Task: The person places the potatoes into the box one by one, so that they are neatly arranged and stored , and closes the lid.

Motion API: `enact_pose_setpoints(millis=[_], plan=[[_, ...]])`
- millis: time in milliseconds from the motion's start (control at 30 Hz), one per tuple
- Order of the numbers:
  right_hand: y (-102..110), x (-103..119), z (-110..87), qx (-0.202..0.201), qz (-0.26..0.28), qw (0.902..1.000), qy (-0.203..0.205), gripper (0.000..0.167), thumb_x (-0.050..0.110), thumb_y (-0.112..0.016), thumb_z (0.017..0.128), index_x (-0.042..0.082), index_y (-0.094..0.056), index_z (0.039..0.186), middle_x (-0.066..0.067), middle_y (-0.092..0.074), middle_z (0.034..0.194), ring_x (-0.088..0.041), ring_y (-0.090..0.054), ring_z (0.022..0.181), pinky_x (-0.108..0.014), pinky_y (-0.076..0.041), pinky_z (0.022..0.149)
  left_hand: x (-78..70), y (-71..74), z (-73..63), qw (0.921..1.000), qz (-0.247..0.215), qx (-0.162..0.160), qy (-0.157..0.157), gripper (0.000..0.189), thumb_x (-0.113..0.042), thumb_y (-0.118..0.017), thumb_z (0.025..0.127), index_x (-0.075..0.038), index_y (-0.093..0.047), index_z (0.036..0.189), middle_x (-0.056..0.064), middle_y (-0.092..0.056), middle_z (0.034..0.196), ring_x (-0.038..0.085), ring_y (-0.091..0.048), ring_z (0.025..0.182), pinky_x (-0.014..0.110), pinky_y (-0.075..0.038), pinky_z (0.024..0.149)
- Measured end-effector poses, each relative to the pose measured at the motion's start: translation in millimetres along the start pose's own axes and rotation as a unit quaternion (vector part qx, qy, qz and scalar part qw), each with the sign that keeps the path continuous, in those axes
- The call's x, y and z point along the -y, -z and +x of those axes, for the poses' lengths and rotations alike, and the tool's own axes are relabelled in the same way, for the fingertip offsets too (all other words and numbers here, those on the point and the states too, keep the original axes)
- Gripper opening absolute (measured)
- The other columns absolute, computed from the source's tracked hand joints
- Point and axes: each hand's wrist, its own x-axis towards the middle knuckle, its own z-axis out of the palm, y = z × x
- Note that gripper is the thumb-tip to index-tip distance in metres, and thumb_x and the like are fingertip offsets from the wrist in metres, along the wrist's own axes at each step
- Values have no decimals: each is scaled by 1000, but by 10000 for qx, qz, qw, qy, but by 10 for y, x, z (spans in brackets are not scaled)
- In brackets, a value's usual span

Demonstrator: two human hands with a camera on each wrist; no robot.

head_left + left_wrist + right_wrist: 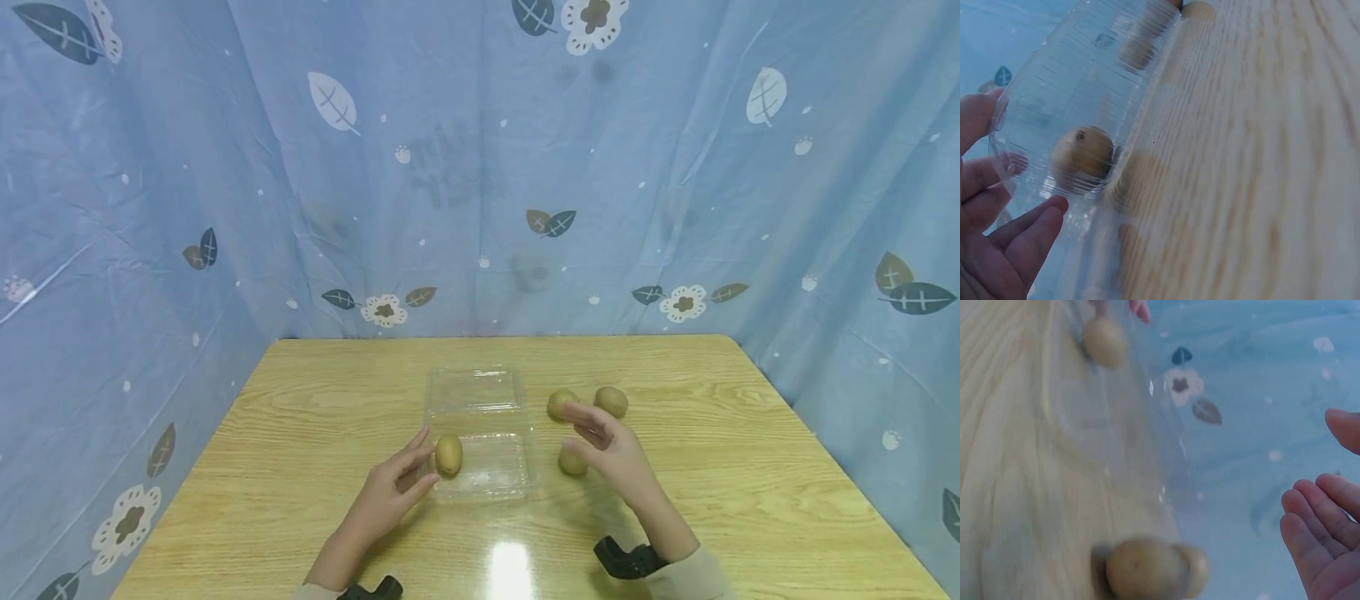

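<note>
1. Left hand (390, 487), lower centre of head view: fingers straight, apart, tips at the side of a kiwi (448, 455); no grip shown.
2. That kiwi sits in the near left corner of the clear box (517, 479), lid open behind it.
3. Right hand (611, 446), right of centre: fingers relaxed, spread, holds nothing, hovering above 3 kiwis on the table (750, 467).
4. Judged: 1 kiwi in, 3 left outside w/ lid to shut.

A brown kiwi (448, 455) lies in the open clear plastic box (491, 479), at its left end. The box sits mid-surface, nearer the front edge, lid flat behind.
</note>
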Motion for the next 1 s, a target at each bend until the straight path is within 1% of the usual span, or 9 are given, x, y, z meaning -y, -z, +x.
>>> enact_pose_setpoints(millis=[100,167,267,433,500,567,633,800,1000], plan=[[82,-35,-56,-166,-61,9998,29,45,6,-66,88,-7,-50,128,-26,-52,132,-4,-55,118,-12,-45,100,1,11,-10,10000,35,-31,24,45,-30,-63,92,-2,-57,127,7,-33,151,29,-47,129,34,-48,100],[131,-52,-86,-271,-123,9995,36,45,7,-66,88,-5,-51,129,-21,-54,131,0,-54,117,-12,-45,100,0,17,-11,10000,18,-52,28,45,-30,-63,92,-2,-57,127,7,-34,151,29,-47,128,34,-49,99],[214,-86,-140,-406,-239,9989,52,44,7,-65,89,-4,-51,129,-16,-55,131,1,-54,117,-11,-45,99,2,17,-3,10000,-32,-45,-18,45,-29,-62,92,-1,-57,127,9,-34,151,30,-46,129,34,-49,99],[354,-169,-284,-635,-506,9967,-55,45,7,-63,91,-5,-48,132,-24,-52,131,8,-51,115,-6,-42,98,19,1,6,9999,3,0,-148,45,-28,-62,93,0,-56,127,12,-34,151,34,-44,130,36,-48,100],[400,-207,-347,-749,-625,9951,-175,46,9,-63,91,-6,-47,132,-20,-53,130,10,-50,114,-4,-41,97,27,-4,3,9998,30,-4,-188,44,-28,-62,93,0,-56,127,12,-34,151,34,-45,129,36,-48,100],[438,-238,-399,-849,-691,9933,-357,48,11,-63,92,-5,-46,134,-10,-54,130,11,-49,114,-2,-40,97,35,-6,4,9997,55,-17,-252,44,-27,-62,93,1,-56,127,14,-34,150,34,-45,129,36,-48,99],[468,-263,-442,-929,-694,9921,-483,50,12,-63,92,-5,-44,134,-7,-53,131,12,-48,114,-1,-39,96,41,-7,4,9994,71,-31,-329,44,-26,-61,93,2,-56,126,15,-34,150,34,-45,129,37,-48,99],[510,-316,-500,-934,-568,9918,-669,53,12,-62,92,-8,-40,136,-25,-46,138,16,-46,113,1,-37,96,38,-7,0,9993,82,-62,-365,43,-25,-61,93,2,-56,126,14,-34,150,34,-45,129,37,-48,99],[533,-373,-529,-826,-586,9900,-982,57,17,-63,92,-6,-39,138,-27,-43,140,19,-43,111,3,-35,94,17,-16,0,9999,0,-51,-160,43,-25,-62,92,1,-57,126,12,-34,151,33,-45,129,36,-48,100]])
